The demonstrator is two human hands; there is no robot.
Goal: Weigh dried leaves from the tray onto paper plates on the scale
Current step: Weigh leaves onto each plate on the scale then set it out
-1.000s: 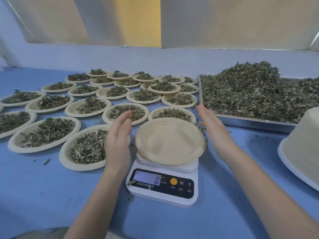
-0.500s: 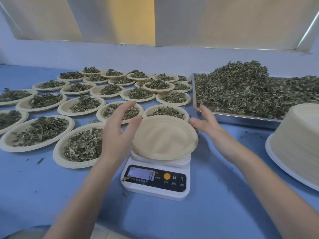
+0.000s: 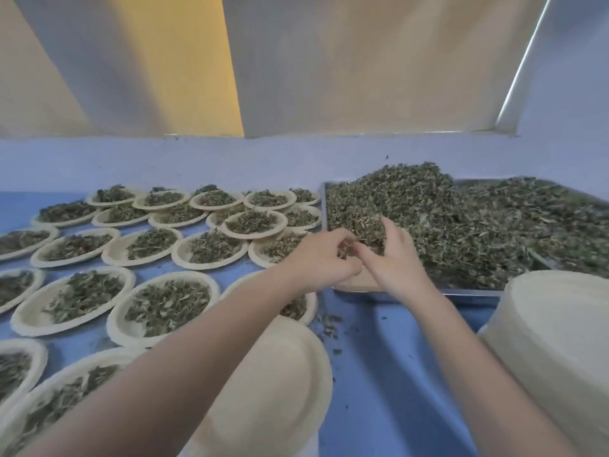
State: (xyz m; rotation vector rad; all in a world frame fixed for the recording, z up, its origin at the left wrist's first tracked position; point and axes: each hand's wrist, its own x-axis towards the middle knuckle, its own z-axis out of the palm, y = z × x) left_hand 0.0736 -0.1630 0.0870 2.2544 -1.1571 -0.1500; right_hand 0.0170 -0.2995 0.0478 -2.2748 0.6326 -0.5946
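Both hands at near-left corner of tray (image 3: 474, 293), in dried leaves (image 3: 428, 219). Left hand (image 3: 324, 258) fingers curled, pinching leaves; right hand (image 3: 392, 258) cupped round a clump. Empty paper plate (image 3: 283, 374) sits below arms; scale hidden. Filled plates (image 3: 164, 305) cover blue surface (image 3: 379, 374) at left.

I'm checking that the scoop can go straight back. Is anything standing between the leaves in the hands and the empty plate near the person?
Nothing visible does. Both hands, left hand and right hand, gather dried leaves at the tray corner. The empty plate lies nearer; only bare table and the forearms lie between.
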